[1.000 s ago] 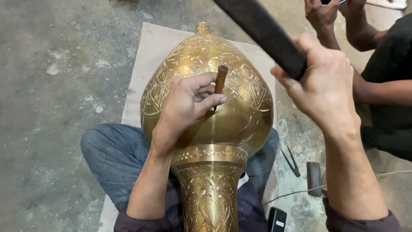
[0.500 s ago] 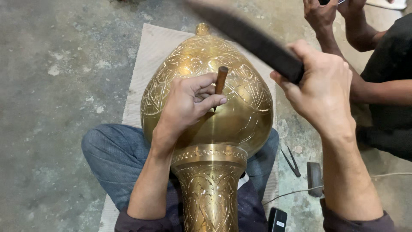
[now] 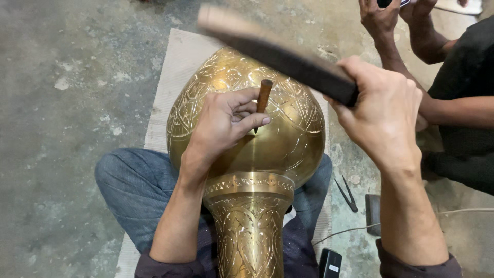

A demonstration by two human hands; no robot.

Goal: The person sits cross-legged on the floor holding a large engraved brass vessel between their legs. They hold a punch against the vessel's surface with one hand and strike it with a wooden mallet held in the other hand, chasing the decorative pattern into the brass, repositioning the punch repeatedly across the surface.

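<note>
A large engraved brass vase [image 3: 288, 139] lies across my lap, its round belly away from me and its neck toward me. My left hand [image 3: 221, 123] rests on the belly and pinches a short brown chisel [image 3: 263, 97], whose tip touches the plain polished band of brass. My right hand [image 3: 383, 110] is raised to the right of the vase, gripping a dark flat wooden mallet [image 3: 278, 51] that slants up and left above the chisel's top.
A pale mat [image 3: 175, 72] lies under the vase on the concrete floor. Another person's hands [image 3: 391, 15] and dark sleeve are at the upper right. Small dark pliers [image 3: 348, 194], a dark block [image 3: 372, 213], a cable and a dark phone [image 3: 329, 263] lie near my right knee.
The mallet has swung down and to the left, from high at the upper right to a low slant just above the chisel. My left hand and the chisel have stayed put.
</note>
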